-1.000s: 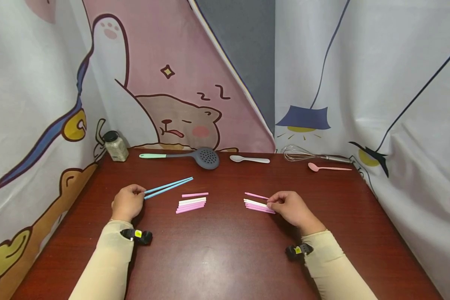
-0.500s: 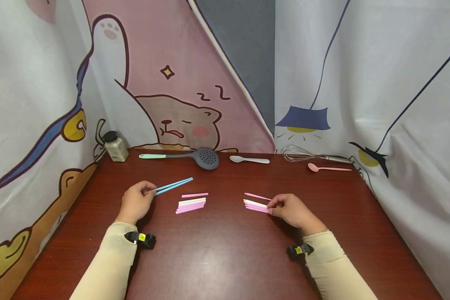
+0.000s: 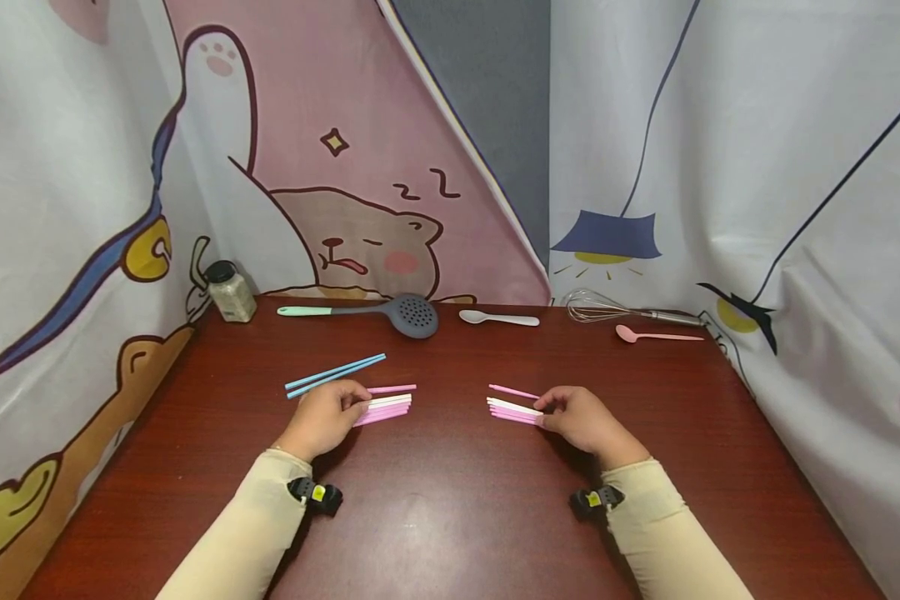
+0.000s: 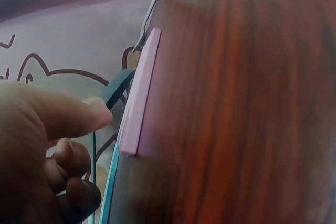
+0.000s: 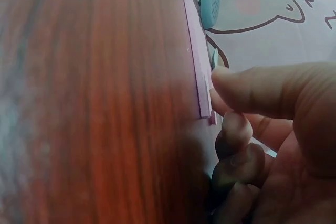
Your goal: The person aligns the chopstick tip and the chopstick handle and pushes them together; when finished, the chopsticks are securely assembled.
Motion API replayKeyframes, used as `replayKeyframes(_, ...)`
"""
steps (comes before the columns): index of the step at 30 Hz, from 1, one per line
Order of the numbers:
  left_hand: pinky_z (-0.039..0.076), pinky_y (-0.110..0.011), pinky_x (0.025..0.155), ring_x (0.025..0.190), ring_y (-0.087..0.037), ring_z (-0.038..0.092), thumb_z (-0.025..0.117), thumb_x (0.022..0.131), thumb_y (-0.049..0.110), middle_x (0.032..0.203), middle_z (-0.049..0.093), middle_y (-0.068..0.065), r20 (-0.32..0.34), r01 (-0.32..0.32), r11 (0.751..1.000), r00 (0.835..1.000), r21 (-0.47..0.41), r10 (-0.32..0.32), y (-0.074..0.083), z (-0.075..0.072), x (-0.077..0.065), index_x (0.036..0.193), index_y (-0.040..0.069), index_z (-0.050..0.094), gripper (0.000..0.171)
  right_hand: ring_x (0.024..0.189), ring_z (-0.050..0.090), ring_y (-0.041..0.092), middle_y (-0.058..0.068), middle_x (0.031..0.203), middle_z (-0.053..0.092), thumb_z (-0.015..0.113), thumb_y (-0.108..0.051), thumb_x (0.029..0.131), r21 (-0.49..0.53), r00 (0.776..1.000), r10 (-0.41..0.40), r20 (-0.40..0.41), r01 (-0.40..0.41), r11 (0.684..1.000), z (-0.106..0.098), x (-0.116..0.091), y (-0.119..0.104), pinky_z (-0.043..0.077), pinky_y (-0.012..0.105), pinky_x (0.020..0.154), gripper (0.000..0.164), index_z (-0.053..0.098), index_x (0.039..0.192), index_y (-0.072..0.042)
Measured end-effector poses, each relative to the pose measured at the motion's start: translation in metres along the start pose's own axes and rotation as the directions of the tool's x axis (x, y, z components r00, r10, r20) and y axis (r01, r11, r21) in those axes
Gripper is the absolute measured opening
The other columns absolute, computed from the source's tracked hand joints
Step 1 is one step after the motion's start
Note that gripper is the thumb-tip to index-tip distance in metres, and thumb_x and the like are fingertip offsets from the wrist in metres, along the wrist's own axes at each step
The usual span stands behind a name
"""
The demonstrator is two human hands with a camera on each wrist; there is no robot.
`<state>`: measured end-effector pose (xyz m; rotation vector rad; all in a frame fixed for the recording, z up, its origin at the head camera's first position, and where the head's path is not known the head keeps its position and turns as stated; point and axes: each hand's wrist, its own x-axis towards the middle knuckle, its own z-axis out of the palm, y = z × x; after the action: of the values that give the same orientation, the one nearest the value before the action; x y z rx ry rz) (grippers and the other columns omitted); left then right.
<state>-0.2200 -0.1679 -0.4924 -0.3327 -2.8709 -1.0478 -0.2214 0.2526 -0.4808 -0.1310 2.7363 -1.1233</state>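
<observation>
Back left corner of the brown wooden bench has a clear jar with a black lid. Going right along the back edge: grey slotted skimmer with a mint handle, white spoon, silver wire whisk, with a slim pink spoon in front of the whisk. Two blue chopsticks lie slanted in front of the skimmer. Closer in, a left row of pink and white sticks has a single pink stick behind it; well apart, a right row of pink and white sticks has a lone pink stick behind it too. Left grip is at the left row's outer end, right grip at the right row's.
</observation>
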Motion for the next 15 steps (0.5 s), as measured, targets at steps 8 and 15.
replayKeyframes(8, 0.041, -0.037, 0.071, 0.073, -0.013, 0.054, 0.073, 0.095, 0.011, 0.077, 0.060, 0.004, 0.001, 0.009, 0.997, 1.000, 0.075, -0.009, 0.0017, 0.0054, 0.0030, 0.104, 0.015, 0.079, 0.011, 0.062, 0.048, 0.016, -0.001, 0.067, 0.052, 0.078, -0.006, 0.088, -0.032, 1.000, 0.020, -0.018, -0.020, 0.999, 0.0015, 0.0008, -0.0043, 0.038, 0.030, 0.057, 0.008, 0.073, 0.094, -0.005)
replayKeyframes(15, 0.043, -0.043, 0.074, 0.072, -0.015, 0.056, 0.073, 0.093, 0.011, 0.077, 0.061, 0.002, 0.012, 0.071, 0.992, 0.997, 0.106, -0.073, 0.0058, 0.0070, 0.0048, 0.106, 0.013, 0.077, 0.014, 0.063, 0.048, 0.015, -0.001, 0.067, 0.053, 0.078, -0.006, 0.086, -0.043, 1.000, 0.018, -0.025, -0.020, 0.999, 0.0031, 0.0017, -0.0047, 0.038, 0.030, 0.057, 0.008, 0.071, 0.091, -0.004)
